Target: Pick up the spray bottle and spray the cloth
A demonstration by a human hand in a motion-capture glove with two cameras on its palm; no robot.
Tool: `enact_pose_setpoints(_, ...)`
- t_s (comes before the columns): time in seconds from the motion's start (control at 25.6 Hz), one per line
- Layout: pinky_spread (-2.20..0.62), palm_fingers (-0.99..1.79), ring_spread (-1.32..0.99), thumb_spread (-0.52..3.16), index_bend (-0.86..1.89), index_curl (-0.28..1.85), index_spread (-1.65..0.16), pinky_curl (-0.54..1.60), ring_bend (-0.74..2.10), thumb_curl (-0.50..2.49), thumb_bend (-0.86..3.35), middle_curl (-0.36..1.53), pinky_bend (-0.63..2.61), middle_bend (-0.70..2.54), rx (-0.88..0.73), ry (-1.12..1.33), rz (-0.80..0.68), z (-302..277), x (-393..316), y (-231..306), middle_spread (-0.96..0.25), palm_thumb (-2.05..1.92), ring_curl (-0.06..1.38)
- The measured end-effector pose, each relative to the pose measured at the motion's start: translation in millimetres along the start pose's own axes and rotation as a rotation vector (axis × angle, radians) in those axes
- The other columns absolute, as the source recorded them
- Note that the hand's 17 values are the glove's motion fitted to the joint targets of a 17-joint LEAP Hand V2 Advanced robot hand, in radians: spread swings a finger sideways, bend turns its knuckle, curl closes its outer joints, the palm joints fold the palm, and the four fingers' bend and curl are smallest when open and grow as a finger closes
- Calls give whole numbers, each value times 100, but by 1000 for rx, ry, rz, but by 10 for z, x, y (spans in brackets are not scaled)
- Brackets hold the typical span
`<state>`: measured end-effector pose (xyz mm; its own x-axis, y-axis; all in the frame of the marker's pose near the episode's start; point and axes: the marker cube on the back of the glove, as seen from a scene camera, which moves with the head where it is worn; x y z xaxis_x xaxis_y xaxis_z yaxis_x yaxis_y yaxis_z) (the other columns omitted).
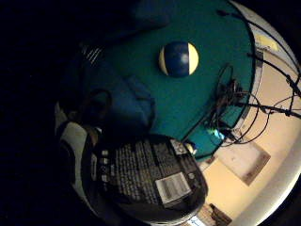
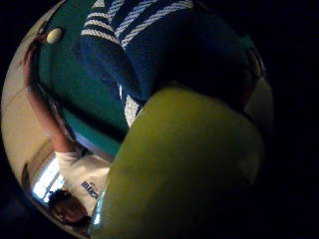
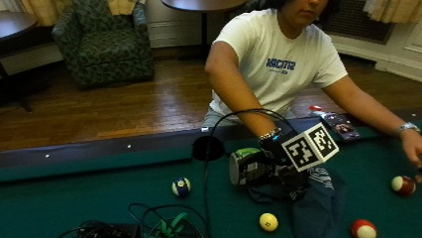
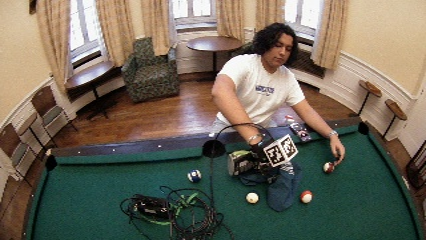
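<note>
In the outside view my gloved right hand (image 3: 276,149) grips a spray bottle (image 3: 249,167) with a green body and a black label. The bottle lies tilted on its side just above the green felt. A dark blue cloth (image 3: 321,198) with white stripes lies crumpled on the felt directly under and beside the hand. The little finger side palm view shows the bottle's printed label (image 1: 150,181) close up, with the blue cloth (image 1: 127,101) behind it. In the thumb side palm view the green bottle (image 2: 184,169) fills much of the picture over the striped cloth (image 2: 129,40). The nozzle is hidden.
A blue-and-yellow ball (image 3: 181,187) lies left of the bottle and a yellow ball (image 3: 268,221) in front of it. Two red balls (image 3: 402,184) (image 3: 364,229) lie to the right, one by the bare left hand (image 3: 412,148). Cables (image 3: 131,225) pile at front left. The table rail (image 3: 99,148) runs behind.
</note>
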<state>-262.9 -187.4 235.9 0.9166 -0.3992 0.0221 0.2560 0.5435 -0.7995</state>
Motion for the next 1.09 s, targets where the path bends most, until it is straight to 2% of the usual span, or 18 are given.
enact_pose_setpoints(0.23, -30, 138, -20, 38, 39, 59, -24, 38, 72, 81, -3, 55, 37, 67, 177, -153, 19, -499, 218, 226, -18, 91, 46)
enact_pose_setpoints(0.51, -30, 138, -20, 38, 39, 60, -24, 38, 71, 82, -3, 55, 37, 67, 469, -593, 25, -1120, 668, 597, -18, 91, 46)
enact_pose_setpoints(0.82, -30, 139, -20, 38, 39, 60, -25, 38, 71, 83, -3, 55, 37, 67, 757, -1070, -157, -1247, 703, 807, -18, 91, 46)
enact_pose_setpoints(1.09, -30, 139, -20, 38, 38, 61, -25, 38, 71, 83, -3, 55, 37, 67, 902, -1287, -330, -1210, 341, 777, -18, 91, 46)
